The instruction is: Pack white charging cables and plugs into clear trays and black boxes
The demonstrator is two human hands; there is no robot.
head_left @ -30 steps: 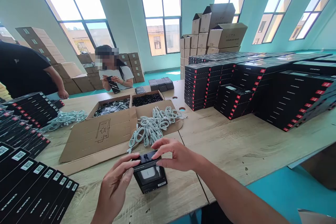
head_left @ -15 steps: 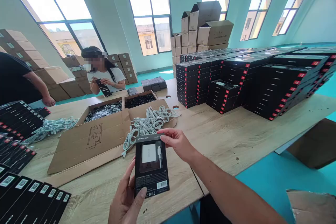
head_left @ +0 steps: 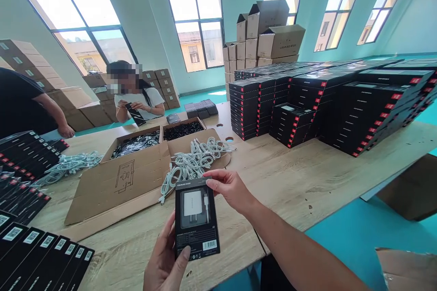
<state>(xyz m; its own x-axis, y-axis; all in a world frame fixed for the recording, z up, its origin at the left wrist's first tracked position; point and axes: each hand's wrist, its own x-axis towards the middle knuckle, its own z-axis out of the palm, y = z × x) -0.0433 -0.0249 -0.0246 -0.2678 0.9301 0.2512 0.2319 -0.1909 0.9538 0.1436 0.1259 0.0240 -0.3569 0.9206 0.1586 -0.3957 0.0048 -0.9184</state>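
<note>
My left hand (head_left: 167, 261) holds a black charger box (head_left: 196, 218) upright from below, thumb across its lower front edge. A clear window in the box shows a white plug and cable. My right hand (head_left: 228, 188) pinches the box's top right corner with thumb and fingertips. Both hands hover over the near edge of the wooden table (head_left: 300, 182). Just beyond the box lies a heap of white coiled cables (head_left: 194, 161) on a flattened cardboard flap.
An open carton (head_left: 136, 163) with black parts sits behind the cables. Flat black boxes (head_left: 37, 254) lie in rows at left; tall stacks of black boxes (head_left: 341, 104) fill the right. Two other people (head_left: 134, 95) stand at the far side. Brown cartons (head_left: 269, 36) are piled behind.
The box was tilted low between both hands a second ago; it now stands upright, window facing me, held from below by the left hand. Little has moved in the last half second.
</note>
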